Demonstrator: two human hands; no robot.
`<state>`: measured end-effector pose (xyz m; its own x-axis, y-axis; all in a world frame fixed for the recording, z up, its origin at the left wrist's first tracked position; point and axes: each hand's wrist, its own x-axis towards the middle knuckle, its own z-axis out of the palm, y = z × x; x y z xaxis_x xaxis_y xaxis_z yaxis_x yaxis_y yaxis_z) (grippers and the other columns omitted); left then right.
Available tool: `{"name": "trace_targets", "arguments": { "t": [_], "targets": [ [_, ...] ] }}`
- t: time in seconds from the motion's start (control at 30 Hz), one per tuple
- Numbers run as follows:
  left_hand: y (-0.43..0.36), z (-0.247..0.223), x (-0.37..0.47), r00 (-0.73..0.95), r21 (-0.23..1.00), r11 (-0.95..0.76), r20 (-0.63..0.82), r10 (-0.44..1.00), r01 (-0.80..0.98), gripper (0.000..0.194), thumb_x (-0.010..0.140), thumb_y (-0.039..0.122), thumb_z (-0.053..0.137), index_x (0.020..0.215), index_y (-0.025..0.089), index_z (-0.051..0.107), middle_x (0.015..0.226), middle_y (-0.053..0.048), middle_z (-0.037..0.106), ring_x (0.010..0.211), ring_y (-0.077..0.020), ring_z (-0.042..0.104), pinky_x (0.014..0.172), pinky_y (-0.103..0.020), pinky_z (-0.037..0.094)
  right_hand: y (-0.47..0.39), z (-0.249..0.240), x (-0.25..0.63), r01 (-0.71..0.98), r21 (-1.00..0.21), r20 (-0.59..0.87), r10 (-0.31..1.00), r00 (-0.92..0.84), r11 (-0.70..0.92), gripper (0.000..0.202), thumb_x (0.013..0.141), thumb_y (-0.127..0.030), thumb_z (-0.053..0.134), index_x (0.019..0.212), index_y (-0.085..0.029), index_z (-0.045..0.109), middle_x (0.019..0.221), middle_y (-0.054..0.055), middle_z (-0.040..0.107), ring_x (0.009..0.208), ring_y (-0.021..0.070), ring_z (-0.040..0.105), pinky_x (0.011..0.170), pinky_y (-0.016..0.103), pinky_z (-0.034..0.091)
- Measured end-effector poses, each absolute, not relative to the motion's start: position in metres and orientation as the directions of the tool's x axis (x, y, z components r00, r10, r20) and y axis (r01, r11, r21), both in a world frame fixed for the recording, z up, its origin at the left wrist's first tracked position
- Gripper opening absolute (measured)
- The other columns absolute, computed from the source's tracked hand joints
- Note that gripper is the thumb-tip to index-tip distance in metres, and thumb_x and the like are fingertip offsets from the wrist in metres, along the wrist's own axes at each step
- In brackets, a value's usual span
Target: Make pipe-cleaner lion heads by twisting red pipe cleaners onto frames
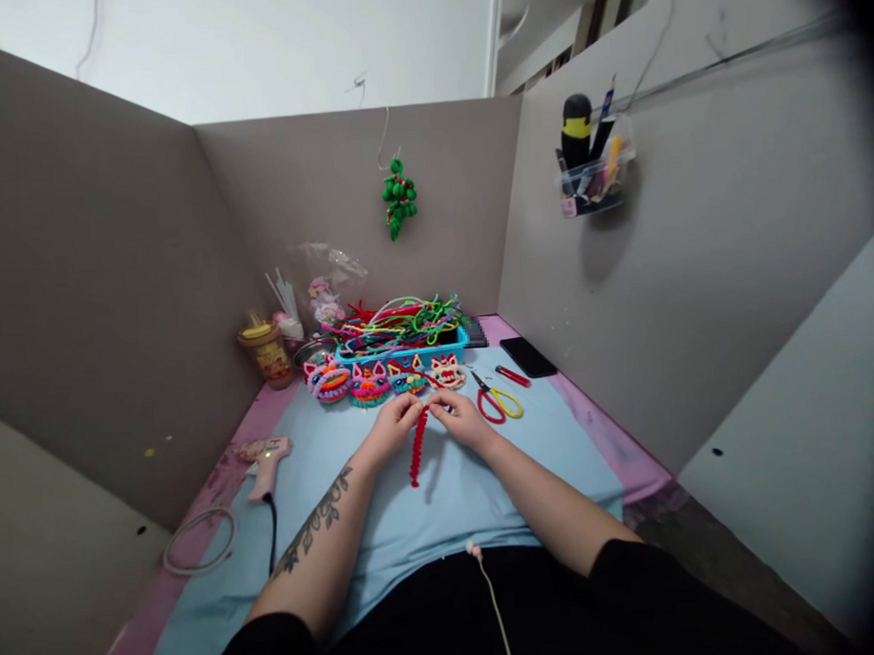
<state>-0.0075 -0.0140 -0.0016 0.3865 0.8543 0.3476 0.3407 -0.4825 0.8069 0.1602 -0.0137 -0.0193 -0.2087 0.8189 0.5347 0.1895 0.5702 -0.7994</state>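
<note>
While grey partitions (361, 206) rise at the left, back and right of the frame, the tabletop (647, 478), pink at its edges, runs across the lower middle under a light blue cloth (327, 465). Past the hands, just above the centre of the cloth, sits a blue basket (438, 353) heaped with fuzzy stems (408, 319) in red, green, pink and other colours. A clear holder (593, 183) full of tools hangs on the right partition, upper right of the frame, and a green ornament (399, 200) dangles at upper centre. At left of centre I see a lidded cup (270, 357); lower down on that side lies a pink glue gun (266, 464). Near the middle, the left hand (398, 417) and the right hand (456, 418) come close together, each grip closed, fingertips pinching the top end of a red fuzzy strip (416, 450), which hangs down between the forearms over the cloth. A black phone (528, 357) lies right of centre, and scissors (497, 402) with one red and one yellow handle lie nearer the right hand. Four colourful animal heads (369, 383) line up before the basket. Smallest is a red cutter (512, 375), between scissors and phone.
</note>
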Motion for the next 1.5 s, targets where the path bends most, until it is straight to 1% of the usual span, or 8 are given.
{"name": "trace_targets", "arguments": {
  "t": [0.23, 0.33, 0.5, 0.8, 1.07, 1.27, 1.4, 1.5],
  "targets": [
    [-0.018, 0.001, -0.014, 0.582, 0.432, -0.779, 0.518, 0.626, 0.454, 0.024, 0.09, 0.023, 0.036, 0.084, 0.017, 0.058, 0.083, -0.006, 0.057, 0.081, -0.0155, 0.051, 0.074, -0.027, 0.04, -0.003, -0.027, 0.165, -0.043, -0.97, 0.235, 0.892, -0.387, 0.237, 0.03, 0.074, -0.043, 0.062, 0.065, -0.015, 0.057, 0.06, -0.003, 0.049, 0.057, 0.0093, 0.041, 0.056, 0.022, 0.032],
    [-0.02, 0.004, -0.013, 0.623, 0.353, -0.81, 0.518, 0.586, 0.468, 0.024, 0.09, 0.02, 0.036, 0.084, 0.017, 0.059, 0.084, -0.007, 0.058, 0.08, -0.0156, 0.052, 0.073, -0.027, 0.041, -0.003, -0.028, 0.17, -0.071, -0.986, 0.169, 0.866, -0.47, 0.154, 0.03, 0.071, -0.043, 0.064, 0.067, -0.014, 0.06, 0.065, -0.001, 0.053, 0.058, 0.0092, 0.042, 0.055, 0.022, 0.03],
    [-0.023, 0.005, -0.011, 0.644, 0.316, -0.822, 0.512, 0.569, 0.474, 0.023, 0.09, 0.02, 0.036, 0.083, 0.017, 0.058, 0.082, -0.006, 0.057, 0.078, -0.0155, 0.051, 0.071, -0.027, 0.041, -0.004, -0.024, 0.175, -0.046, -0.982, 0.18, 0.832, -0.525, 0.184, 0.03, 0.072, -0.044, 0.064, 0.068, -0.014, 0.062, 0.072, 0.001, 0.057, 0.06, 0.01, 0.045, 0.055, 0.022, 0.032],
    [-0.018, -0.002, -0.007, 0.485, 0.579, -0.66, 0.452, 0.748, 0.479, 0.022, 0.088, 0.027, 0.04, 0.073, 0.017, 0.053, 0.07, -0.002, 0.052, 0.067, -0.0133, 0.047, 0.064, -0.025, 0.037, -0.007, -0.016, 0.17, 0.131, -0.827, 0.449, 0.782, -0.431, 0.547, 0.028, 0.082, -0.041, 0.054, 0.066, -0.018, 0.055, 0.08, 0.002, 0.052, 0.079, 0.0146, 0.05, 0.077, 0.029, 0.039],
    [-0.012, -0.006, -0.006, 0.415, 0.929, -0.301, 0.191, 0.889, 0.217, 0.026, 0.08, 0.038, 0.049, 0.067, 0.016, 0.047, 0.057, 0.005, 0.04, 0.053, -0.0085, 0.035, 0.052, -0.021, 0.029, -0.014, -0.017, 0.163, 0.432, -0.48, 0.691, 0.632, -0.352, 0.764, 0.013, 0.086, -0.02, 0.045, 0.079, -0.019, 0.056, 0.093, 0.007, 0.051, 0.091, 0.0187, 0.048, 0.083, 0.035, 0.041],
    [-0.01, -0.009, -0.007, 0.404, 0.989, -0.132, 0.091, 0.91, 0.074, 0.034, 0.077, 0.049, 0.054, 0.074, 0.014, 0.052, 0.062, 0.004, 0.047, 0.055, -0.0081, 0.043, 0.053, -0.02, 0.033, -0.012, -0.021, 0.163, 0.541, -0.38, 0.739, 0.598, -0.311, 0.75, 0.012, 0.086, -0.019, 0.046, 0.081, -0.019, 0.057, 0.089, 0.007, 0.053, 0.09, 0.0205, 0.049, 0.083, 0.036, 0.041],
    [-0.011, -0.009, -0.007, 0.428, 0.997, -0.07, 0.057, 0.902, 0.015, 0.039, 0.072, 0.049, 0.061, 0.089, 0.015, 0.056, 0.078, -0.002, 0.059, 0.071, -0.0134, 0.056, 0.06, -0.023, 0.041, -0.014, -0.02, 0.163, 0.566, -0.391, 0.744, 0.611, -0.269, 0.726, 0.013, 0.086, -0.018, 0.046, 0.081, -0.019, 0.057, 0.089, 0.008, 0.055, 0.091, 0.0208, 0.051, 0.082, 0.036, 0.042],
    [-0.01, -0.01, -0.006, 0.41, 0.999, -0.044, 0.032, 0.912, 0.021, 0.039, 0.067, 0.045, 0.067, 0.089, 0.015, 0.056, 0.076, -0.002, 0.06, 0.069, -0.0138, 0.058, 0.057, -0.022, 0.04, -0.015, -0.021, 0.162, 0.555, -0.421, 0.739, 0.626, -0.25, 0.718, 0.013, 0.086, -0.018, 0.045, 0.085, -0.019, 0.058, 0.087, 0.008, 0.057, 0.089, 0.0207, 0.052, 0.081, 0.035, 0.043]
  ]
}}
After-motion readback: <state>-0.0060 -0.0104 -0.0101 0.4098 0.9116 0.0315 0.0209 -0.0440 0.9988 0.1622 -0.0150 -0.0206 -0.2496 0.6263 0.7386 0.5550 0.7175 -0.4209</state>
